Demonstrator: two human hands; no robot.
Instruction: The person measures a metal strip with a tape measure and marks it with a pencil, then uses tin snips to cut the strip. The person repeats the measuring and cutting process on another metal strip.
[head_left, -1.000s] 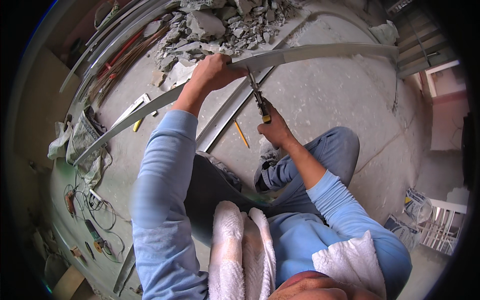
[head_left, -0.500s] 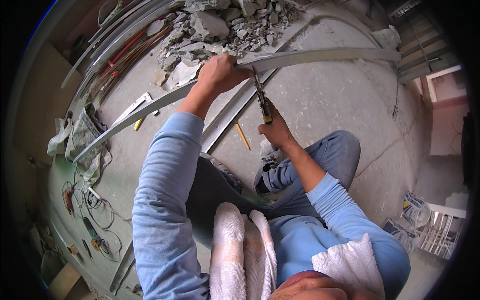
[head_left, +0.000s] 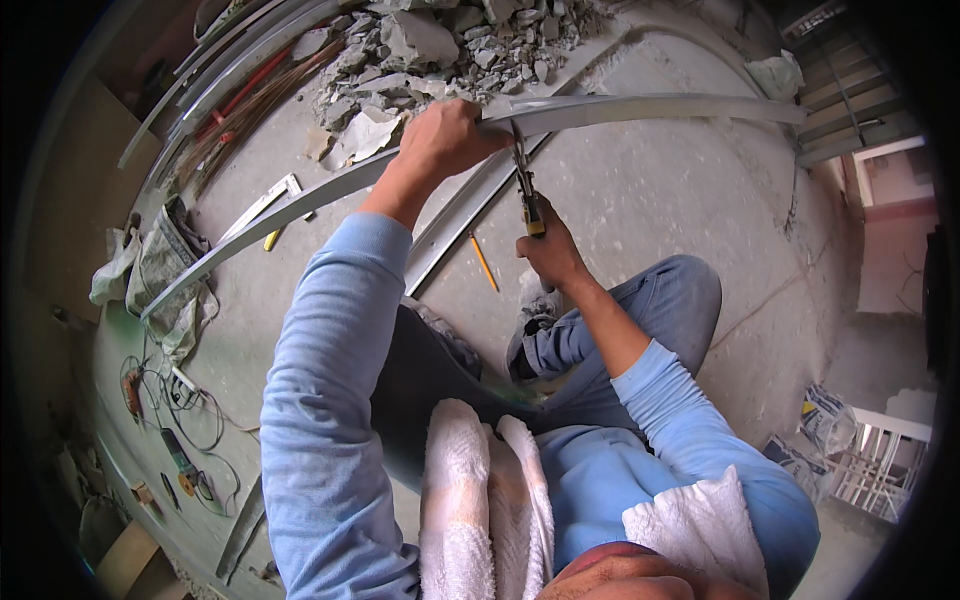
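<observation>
A long, thin silver metal channel (head_left: 650, 108) runs across in front of me, held up above the floor. My left hand (head_left: 452, 138) is closed around it near its middle. Just right of that grip, the jaws of tin snips (head_left: 527, 190) with black and yellow handles meet the channel's near edge. The handles are gripped in my right hand (head_left: 557, 250), below the channel. How deep the jaws reach into the metal is hard to make out. Under the channel, a second metal channel (head_left: 455, 237) lies on the floor, with a yellow pencil (head_left: 484, 262) beside it.
Broken concrete rubble (head_left: 410, 45) is heaped at the far side. A try square (head_left: 262, 207) and a cloth sack (head_left: 165, 265) lie to the left. Nearer are an angle grinder (head_left: 183, 462) and a drill (head_left: 132, 392) with tangled cords. A white rack (head_left: 885, 460) stands at right.
The snips have shifted slightly away from me, farther onto the channel's edge. My left hand keeps its hold with only a slight shift.
</observation>
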